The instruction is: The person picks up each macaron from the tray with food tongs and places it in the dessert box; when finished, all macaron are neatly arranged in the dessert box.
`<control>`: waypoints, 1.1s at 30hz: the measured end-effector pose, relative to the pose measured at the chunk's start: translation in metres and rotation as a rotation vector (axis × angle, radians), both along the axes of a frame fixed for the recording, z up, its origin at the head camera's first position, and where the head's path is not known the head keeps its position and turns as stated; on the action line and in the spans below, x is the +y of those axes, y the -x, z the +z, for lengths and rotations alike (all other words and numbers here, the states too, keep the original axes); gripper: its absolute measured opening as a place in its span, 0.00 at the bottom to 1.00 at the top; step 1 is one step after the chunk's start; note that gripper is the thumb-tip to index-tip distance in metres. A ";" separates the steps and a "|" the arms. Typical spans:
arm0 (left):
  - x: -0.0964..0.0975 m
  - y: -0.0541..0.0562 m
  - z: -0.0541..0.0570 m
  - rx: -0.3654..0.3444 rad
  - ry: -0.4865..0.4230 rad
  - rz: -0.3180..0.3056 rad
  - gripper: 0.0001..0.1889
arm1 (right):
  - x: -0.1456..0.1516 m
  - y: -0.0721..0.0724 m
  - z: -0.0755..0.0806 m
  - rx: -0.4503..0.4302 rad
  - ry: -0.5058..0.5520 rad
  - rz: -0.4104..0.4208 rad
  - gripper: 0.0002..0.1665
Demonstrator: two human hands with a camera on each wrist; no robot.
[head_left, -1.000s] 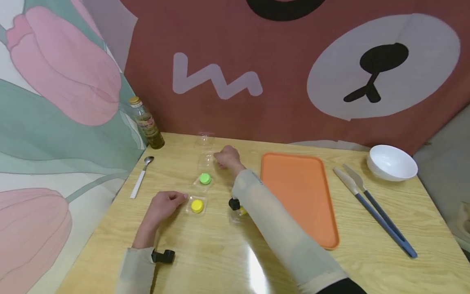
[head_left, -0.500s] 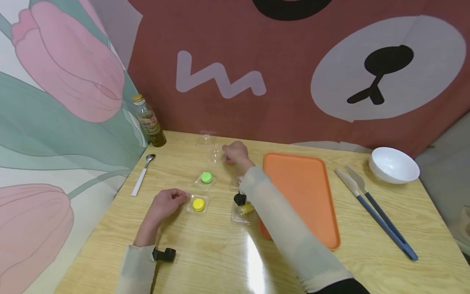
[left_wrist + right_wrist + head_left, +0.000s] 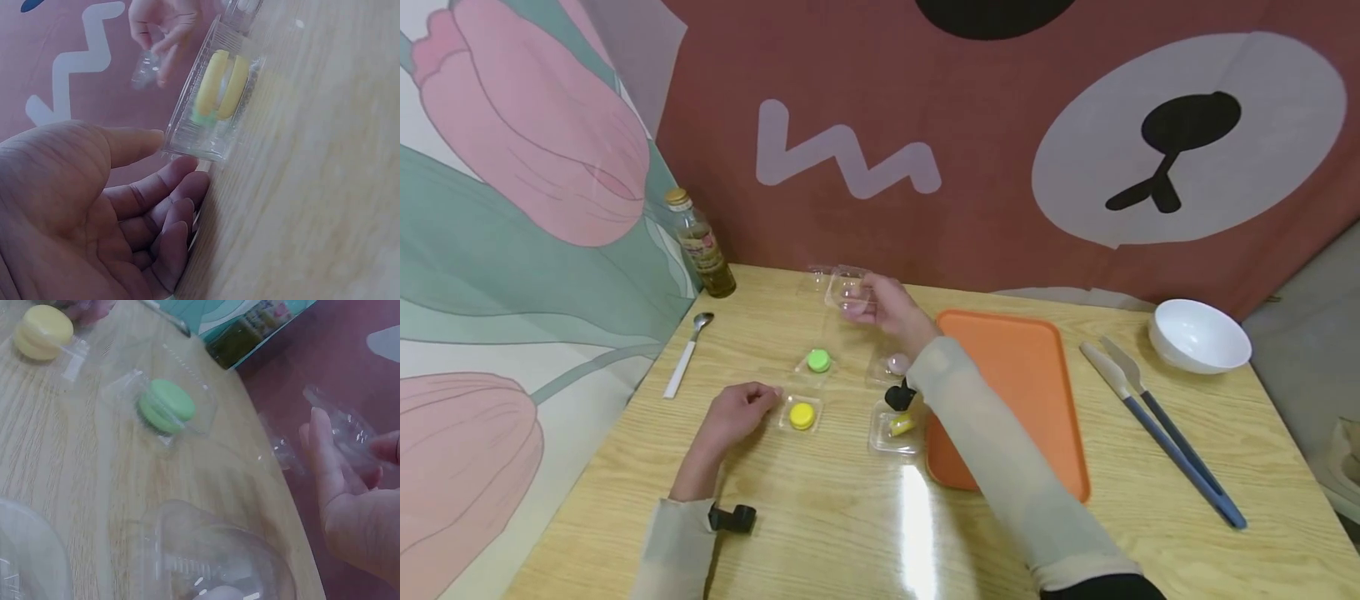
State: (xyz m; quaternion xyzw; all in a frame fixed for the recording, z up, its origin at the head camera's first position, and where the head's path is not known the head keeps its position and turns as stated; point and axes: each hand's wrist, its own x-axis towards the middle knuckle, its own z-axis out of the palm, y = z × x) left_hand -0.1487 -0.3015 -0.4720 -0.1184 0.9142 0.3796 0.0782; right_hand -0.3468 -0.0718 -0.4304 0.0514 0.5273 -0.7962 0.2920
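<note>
My right hand (image 3: 891,308) pinches a clear plastic box (image 3: 842,283), held up over the back of the table; its thin, see-through walls show in the right wrist view. The thumb and index finger of my left hand (image 3: 739,414) pinch the near corner of another clear plastic case (image 3: 184,134). Inside that case sits a yellow macaron (image 3: 222,87), standing on the table. A green macaron (image 3: 165,406) in its own clear case lies just behind the yellow one. Loosely curled, the other left fingers (image 3: 169,240) stay below the case.
Right of the yellow one, a clear case holds a yellow piece (image 3: 901,425); behind it another holds a pale purple round (image 3: 897,364). An orange tray (image 3: 1007,392), tongs (image 3: 1172,442) and a white bowl (image 3: 1201,336) stand right. A spoon (image 3: 687,358) and bottle (image 3: 703,250) stand left.
My right hand has lifted the clear plastic box from the table and moved it back and to the right. My left hand has stayed at the yellow macaron's case.
</note>
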 end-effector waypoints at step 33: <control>-0.004 -0.002 -0.005 0.020 -0.084 -0.020 0.12 | 0.018 -0.038 0.021 -0.036 0.312 0.322 0.41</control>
